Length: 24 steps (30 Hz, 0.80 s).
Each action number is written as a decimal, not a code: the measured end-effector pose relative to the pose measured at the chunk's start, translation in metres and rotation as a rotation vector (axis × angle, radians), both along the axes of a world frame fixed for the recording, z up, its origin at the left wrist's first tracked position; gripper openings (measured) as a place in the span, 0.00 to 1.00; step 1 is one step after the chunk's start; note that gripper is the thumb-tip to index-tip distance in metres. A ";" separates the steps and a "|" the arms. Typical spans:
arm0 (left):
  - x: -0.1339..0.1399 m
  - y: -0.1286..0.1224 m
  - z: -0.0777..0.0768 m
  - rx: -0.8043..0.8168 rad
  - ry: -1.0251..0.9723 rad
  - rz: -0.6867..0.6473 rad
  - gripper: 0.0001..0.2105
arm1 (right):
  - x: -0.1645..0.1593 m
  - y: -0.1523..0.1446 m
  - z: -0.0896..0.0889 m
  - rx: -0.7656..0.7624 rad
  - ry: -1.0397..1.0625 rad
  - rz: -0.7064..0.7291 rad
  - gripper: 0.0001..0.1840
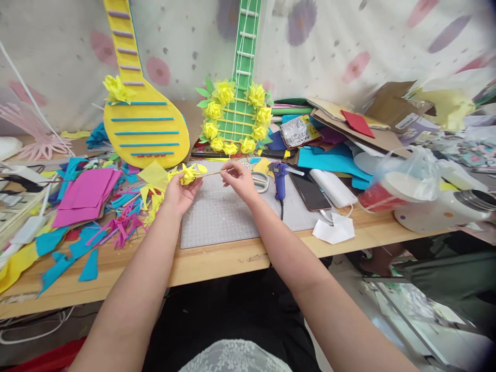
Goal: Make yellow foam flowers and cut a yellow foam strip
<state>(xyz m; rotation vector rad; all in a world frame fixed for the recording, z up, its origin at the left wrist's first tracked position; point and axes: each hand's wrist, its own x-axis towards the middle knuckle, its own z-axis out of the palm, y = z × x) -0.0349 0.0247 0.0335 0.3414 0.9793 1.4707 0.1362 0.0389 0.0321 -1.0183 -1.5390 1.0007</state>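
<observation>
Over the left end of the grey cutting mat point(222, 217), my left hand point(180, 195) is closed on a yellow paper flower point(189, 174). My right hand point(241, 181) pinches the end of a thin stick point(212, 173), which runs left towards the flower; whether the two are joined I cannot tell. Just right of that hand lie scissors point(260, 182), partly hidden behind it. A blue glue gun point(279, 181) stands further right on the mat. Behind my hands, a green paper guitar shape point(243, 103) carries a ring of yellow flowers. Left of it leans a yellow paper lute shape point(145, 126) with one flower.
Magenta paper sheets point(87, 195) and coloured scraps point(124, 225) cover the table's left side. To the right are a phone point(310, 190), a white power bank point(333, 187), a bagged cup point(399, 188) and an open bottle point(434, 209). Cardboard point(349, 129) is piled behind.
</observation>
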 end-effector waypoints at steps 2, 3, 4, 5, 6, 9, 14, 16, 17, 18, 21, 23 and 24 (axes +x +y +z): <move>0.001 -0.001 0.000 0.001 0.077 -0.034 0.08 | 0.001 0.004 -0.002 -0.121 0.201 0.040 0.09; 0.003 -0.002 -0.001 0.004 0.128 -0.051 0.07 | 0.002 0.007 -0.004 -0.165 0.287 0.053 0.11; 0.004 -0.002 -0.001 0.011 0.177 -0.069 0.07 | 0.003 0.009 -0.005 -0.200 0.361 0.059 0.12; 0.006 -0.003 -0.001 0.021 0.220 -0.091 0.06 | 0.004 0.011 -0.006 -0.231 0.425 0.056 0.13; 0.008 -0.004 -0.001 0.029 0.257 -0.113 0.06 | 0.006 0.013 -0.006 -0.261 0.476 0.047 0.13; 0.013 -0.006 -0.001 0.033 0.326 -0.169 0.06 | 0.009 0.018 -0.009 -0.329 0.538 -0.020 0.10; 0.013 -0.006 -0.002 0.016 0.312 -0.195 0.05 | 0.005 0.017 -0.012 -0.290 0.241 -0.038 0.08; 0.012 -0.006 -0.002 0.020 0.307 -0.204 0.05 | 0.001 0.012 -0.013 -0.175 0.055 0.025 0.09; 0.012 -0.006 -0.002 0.021 0.310 -0.208 0.05 | -0.001 0.010 -0.013 -0.118 -0.039 0.057 0.11; 0.012 -0.006 -0.002 0.022 0.317 -0.212 0.04 | -0.003 0.007 -0.013 -0.069 -0.125 0.079 0.12; 0.013 -0.006 -0.002 0.024 0.344 -0.225 0.04 | -0.008 0.000 -0.015 -0.007 -0.299 0.100 0.10; 0.013 -0.006 -0.002 0.031 0.346 -0.238 0.04 | -0.011 -0.001 -0.017 -0.003 -0.350 0.086 0.07; 0.013 -0.007 -0.002 0.038 0.330 -0.250 0.05 | -0.012 -0.001 -0.018 -0.007 -0.355 0.071 0.06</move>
